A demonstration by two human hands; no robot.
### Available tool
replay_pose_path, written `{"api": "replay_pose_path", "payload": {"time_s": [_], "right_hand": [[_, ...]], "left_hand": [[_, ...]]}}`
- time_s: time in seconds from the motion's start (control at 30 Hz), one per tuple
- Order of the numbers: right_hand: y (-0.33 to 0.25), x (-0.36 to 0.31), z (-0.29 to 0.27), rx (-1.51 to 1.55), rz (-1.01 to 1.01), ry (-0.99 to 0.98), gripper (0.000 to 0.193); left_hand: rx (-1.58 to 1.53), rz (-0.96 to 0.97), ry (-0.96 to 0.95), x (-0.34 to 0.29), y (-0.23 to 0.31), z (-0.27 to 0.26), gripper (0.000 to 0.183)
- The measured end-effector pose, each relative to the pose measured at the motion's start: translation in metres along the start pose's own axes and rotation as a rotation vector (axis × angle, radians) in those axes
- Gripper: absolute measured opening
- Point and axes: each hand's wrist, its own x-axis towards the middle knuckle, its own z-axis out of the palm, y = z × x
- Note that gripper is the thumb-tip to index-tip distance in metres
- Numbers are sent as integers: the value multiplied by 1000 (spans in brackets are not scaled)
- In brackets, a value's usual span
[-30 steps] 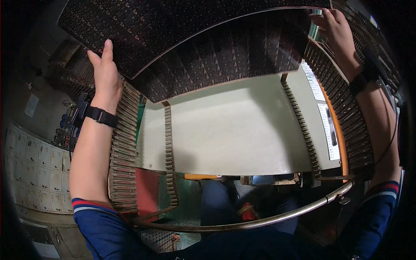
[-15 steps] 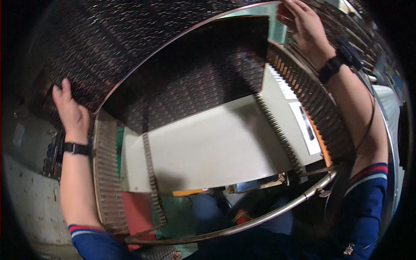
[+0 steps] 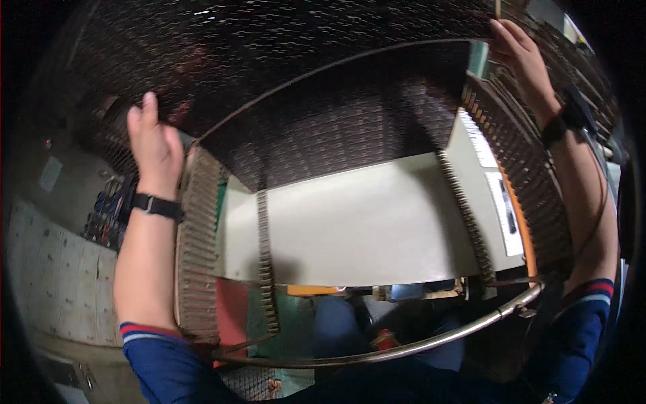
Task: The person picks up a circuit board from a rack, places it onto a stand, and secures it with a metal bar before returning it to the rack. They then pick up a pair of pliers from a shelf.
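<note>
A large dark panel (image 3: 269, 47), patterned with rows of small bright dashes, spans the top of the view between my hands. My left hand (image 3: 158, 151) grips its left edge, fingers pointing up. At the upper right, my right hand (image 3: 528, 64) holds the opposite edge; its fingertips are partly hidden. Just below, a second dark panel (image 3: 356, 128) stands across a rack with slotted sides (image 3: 196, 249). The rack's right slotted side (image 3: 518, 148) lies inside my right forearm. A curved metal rail (image 3: 431, 345) crosses its near side.
Inside the rack frame lies a pale flat surface (image 3: 363, 222). Slotted strips (image 3: 266, 256) run along its sides. White paper sheets (image 3: 506, 212) show at the right beside an orange strip (image 3: 523, 219). Pale cabinets (image 3: 57, 262) stand at the left.
The whole scene has shifted rightward in view. The held panel's lower edge has come closer to the panel in the rack, narrowing the green gap at the upper right. Both hands keep their hold.
</note>
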Motion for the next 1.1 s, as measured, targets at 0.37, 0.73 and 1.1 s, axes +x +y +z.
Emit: {"api": "replay_pose_path", "payload": {"time_s": [0.37, 0.73, 1.1], "right_hand": [[21, -9, 26, -326, -17, -174, 35], [18, -21, 34, -387, 55, -287, 23], [7, -21, 43, -280, -17, -59, 26]], "left_hand": [[13, -107, -95, 6, -20, -36, 26], [150, -149, 53, 10, -22, -40, 28], [22, -163, 6, -1, -15, -26, 42]]}}
